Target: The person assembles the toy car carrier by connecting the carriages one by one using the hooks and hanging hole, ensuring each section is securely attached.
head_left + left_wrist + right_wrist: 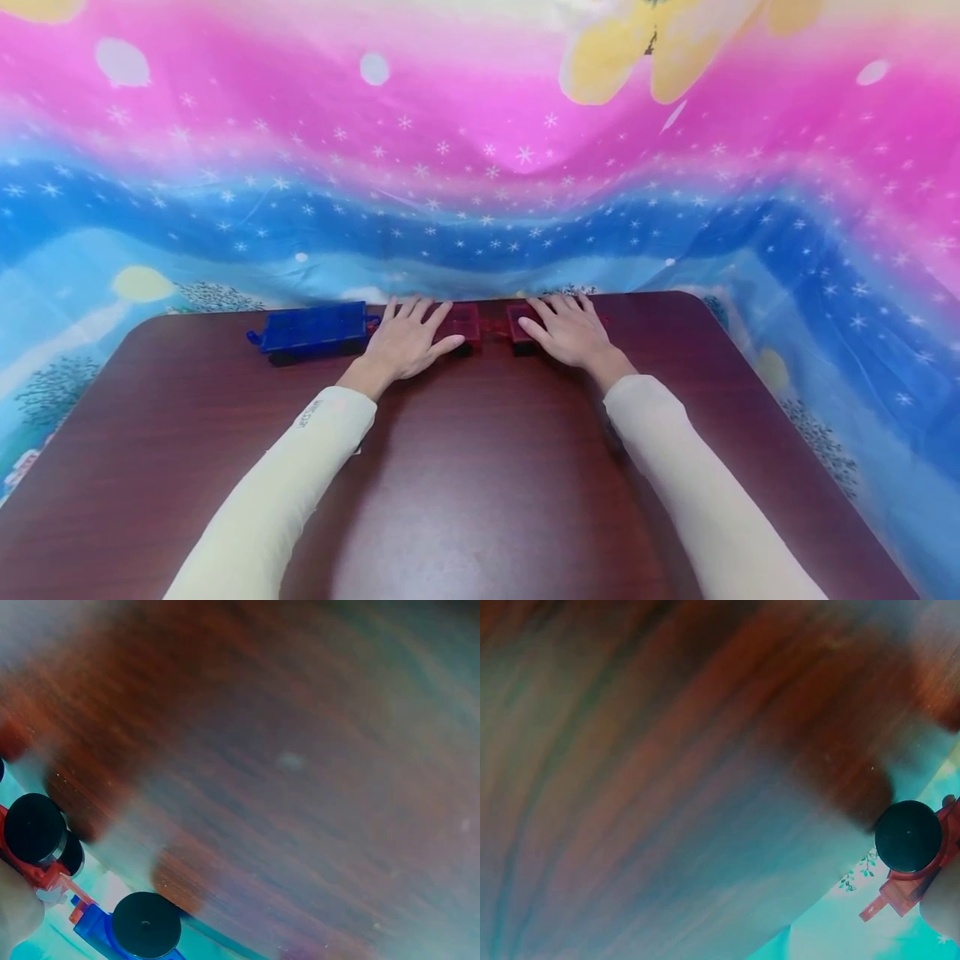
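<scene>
Near the table's far edge, a row of translucent toy wagons with black wheels stands in line. My left hand [411, 337] lies with fingers spread over one red wagon [468, 320], hiding much of it. Over another red wagon [516, 315] my right hand [570, 333] rests, its fingers extended. A red link appears between these two wagons. Left of the left hand stands a blue wagon [315, 327] with a hook at its outer end. In the left wrist view, the blue wagon [94, 930] meets the red one at a coupling. The right wrist view shows a red coupling bar [874, 907].
The dark brown wooden table [465, 467] has rounded far corners. A patterned pink and blue cloth [480, 167] hangs right behind the far edge and down both sides.
</scene>
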`<state>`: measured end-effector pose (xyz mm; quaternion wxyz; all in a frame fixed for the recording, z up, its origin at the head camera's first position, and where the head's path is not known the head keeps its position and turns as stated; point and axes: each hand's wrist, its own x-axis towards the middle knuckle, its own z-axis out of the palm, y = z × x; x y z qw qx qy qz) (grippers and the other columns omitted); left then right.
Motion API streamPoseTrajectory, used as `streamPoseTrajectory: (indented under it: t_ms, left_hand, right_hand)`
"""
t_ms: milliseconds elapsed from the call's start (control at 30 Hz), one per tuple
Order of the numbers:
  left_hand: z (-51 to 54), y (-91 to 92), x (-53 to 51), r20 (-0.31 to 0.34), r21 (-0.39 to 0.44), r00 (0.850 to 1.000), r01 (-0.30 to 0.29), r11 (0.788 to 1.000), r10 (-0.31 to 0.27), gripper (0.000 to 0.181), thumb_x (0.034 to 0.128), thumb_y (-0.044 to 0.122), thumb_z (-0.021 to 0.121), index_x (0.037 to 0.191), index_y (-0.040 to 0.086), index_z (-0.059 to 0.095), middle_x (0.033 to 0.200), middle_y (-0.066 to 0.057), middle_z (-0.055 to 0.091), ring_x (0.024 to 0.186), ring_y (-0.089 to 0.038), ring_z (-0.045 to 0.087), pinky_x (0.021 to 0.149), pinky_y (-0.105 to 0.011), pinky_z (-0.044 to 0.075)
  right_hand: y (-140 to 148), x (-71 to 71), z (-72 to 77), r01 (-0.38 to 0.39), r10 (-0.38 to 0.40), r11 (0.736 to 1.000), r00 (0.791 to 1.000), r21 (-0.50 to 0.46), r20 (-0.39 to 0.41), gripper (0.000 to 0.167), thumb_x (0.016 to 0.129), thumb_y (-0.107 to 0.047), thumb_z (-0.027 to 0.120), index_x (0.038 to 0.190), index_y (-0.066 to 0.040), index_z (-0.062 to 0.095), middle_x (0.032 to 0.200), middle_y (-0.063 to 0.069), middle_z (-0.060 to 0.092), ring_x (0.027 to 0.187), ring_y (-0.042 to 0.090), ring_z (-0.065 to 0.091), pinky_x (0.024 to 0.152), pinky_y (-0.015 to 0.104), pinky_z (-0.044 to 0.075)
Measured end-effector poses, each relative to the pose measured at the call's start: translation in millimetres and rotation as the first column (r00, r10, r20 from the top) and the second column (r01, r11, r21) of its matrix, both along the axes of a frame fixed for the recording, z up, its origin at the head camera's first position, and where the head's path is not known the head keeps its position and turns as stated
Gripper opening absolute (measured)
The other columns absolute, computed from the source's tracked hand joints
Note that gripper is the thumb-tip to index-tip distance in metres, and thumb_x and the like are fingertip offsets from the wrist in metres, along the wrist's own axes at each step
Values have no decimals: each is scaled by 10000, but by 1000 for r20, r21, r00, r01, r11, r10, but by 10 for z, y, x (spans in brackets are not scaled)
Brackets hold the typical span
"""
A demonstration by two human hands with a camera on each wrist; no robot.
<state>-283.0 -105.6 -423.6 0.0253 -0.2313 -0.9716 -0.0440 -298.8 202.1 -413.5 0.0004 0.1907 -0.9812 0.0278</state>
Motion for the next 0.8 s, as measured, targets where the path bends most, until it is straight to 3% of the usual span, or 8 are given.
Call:
streamPoseTrajectory:
  t_ms: [333, 633, 800]
  left_hand:
    - [-4, -58, 3, 2, 96, 1000, 17, 995, -17, 806, 1009, 710, 286, 1634, 202, 241, 1613, -142, 311, 1495, -369, 247, 1204, -620, 57]
    - [-14, -46, 5, 2, 38, 999, 37, 999, -37, 813, 1000, 731, 253, 1637, 225, 233, 1608, -130, 325, 1498, -362, 232, 1205, -617, 40]
    - [-6, -38, 6, -3, 79, 1000, 29, 996, -29, 792, 1012, 707, 285, 1632, 215, 250, 1603, -133, 334, 1490, -363, 259, 1205, -616, 73]
  right_hand:
    - [-35, -5, 22, 29, -29, 1000, 999, 8, 18, 765, 1035, -670, 186, 1614, -185, 308, 1597, 150, 346, 1487, 383, 252, 1201, 613, 56]
    - [-58, -33, 7, 26, -26, 1000, 999, 7, 26, 783, 1031, -679, 167, 1615, -175, 302, 1602, 154, 334, 1489, 391, 245, 1197, 617, 52]
    - [-55, -42, 4, 23, -23, 1000, 1000, 13, 15, 798, 1024, -691, 148, 1612, -177, 308, 1599, 157, 340, 1486, 396, 253, 1191, 631, 74]
